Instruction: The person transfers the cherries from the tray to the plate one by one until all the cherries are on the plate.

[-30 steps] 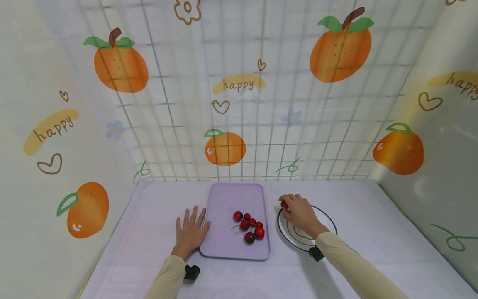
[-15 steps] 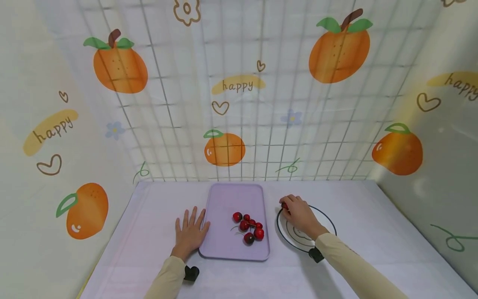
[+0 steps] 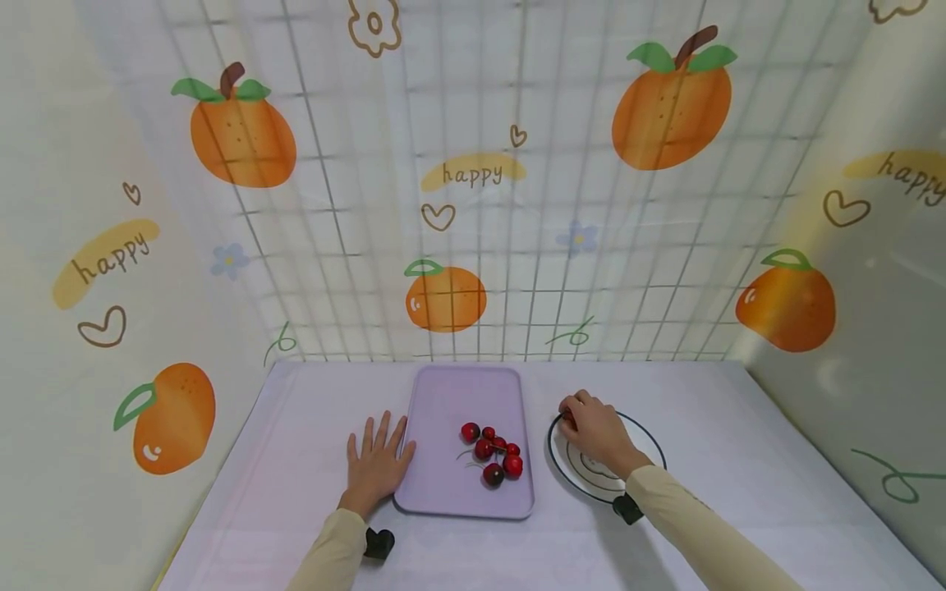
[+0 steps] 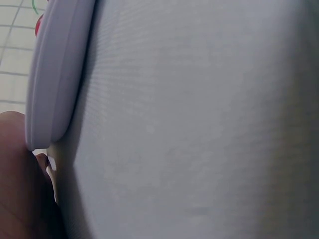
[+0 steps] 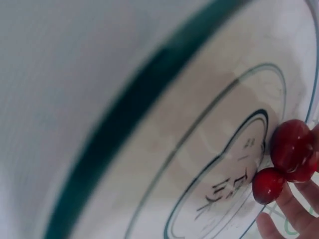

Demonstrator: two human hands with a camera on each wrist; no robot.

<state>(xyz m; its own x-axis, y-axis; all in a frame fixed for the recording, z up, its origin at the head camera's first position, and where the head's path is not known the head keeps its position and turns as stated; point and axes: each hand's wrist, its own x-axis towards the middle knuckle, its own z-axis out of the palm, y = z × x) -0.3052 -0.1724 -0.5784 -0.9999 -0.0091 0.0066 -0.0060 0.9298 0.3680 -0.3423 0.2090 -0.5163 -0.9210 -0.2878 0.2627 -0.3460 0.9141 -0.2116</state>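
Observation:
My right hand (image 3: 597,428) is over the round white plate (image 3: 641,435) with a dark rim. It grips a few red cherries (image 5: 291,144), plain in the right wrist view but mostly hidden by the fingers from the head. My left hand (image 3: 377,466) lies flat with spread fingers on the table, its thumb side against the left edge of the lilac tray (image 3: 451,402). Several dark and bright red cherries (image 3: 493,474), some with thin stems, lie together at the tray's right side. In the left wrist view, the tray wall (image 4: 60,74) rises beside part of the hand.
A white cloth covers the table (image 3: 709,525). Behind it stands a wire grid under a sheer curtain (image 3: 355,312) printed with oranges, and more printed curtain encloses both sides. The plate sits to the right of the tray with a narrow gap between.
My right hand has shifted slightly rightward and inward over the plate, and its cherries are less visible from the head. The left hand, tray and its cherries stay put.

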